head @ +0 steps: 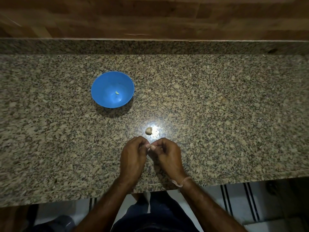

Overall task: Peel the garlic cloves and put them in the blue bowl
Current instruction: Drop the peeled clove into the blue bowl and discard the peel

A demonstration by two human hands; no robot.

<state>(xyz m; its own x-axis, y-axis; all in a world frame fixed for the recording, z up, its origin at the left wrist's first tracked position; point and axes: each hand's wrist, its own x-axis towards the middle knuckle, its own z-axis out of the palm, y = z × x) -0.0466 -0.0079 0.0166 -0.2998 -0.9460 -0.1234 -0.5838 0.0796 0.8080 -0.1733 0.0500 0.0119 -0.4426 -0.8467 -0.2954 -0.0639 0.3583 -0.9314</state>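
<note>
A blue bowl (102, 84) stands on the granite counter, left of centre, with one pale peeled garlic clove (117, 93) inside. An unpeeled garlic clove (148, 130) lies on the counter just beyond my hands. My left hand (133, 158) and my right hand (167, 156) meet near the counter's front edge, fingers curled. Between their fingertips they pinch a small garlic clove (151, 146), which is almost hidden by the fingers.
The speckled granite counter (217, 106) runs the full width, with a raised granite backsplash and wood panelling behind. A bright light glare sits beside the loose clove. Below the front edge are my legs and a tiled floor with dark stripes.
</note>
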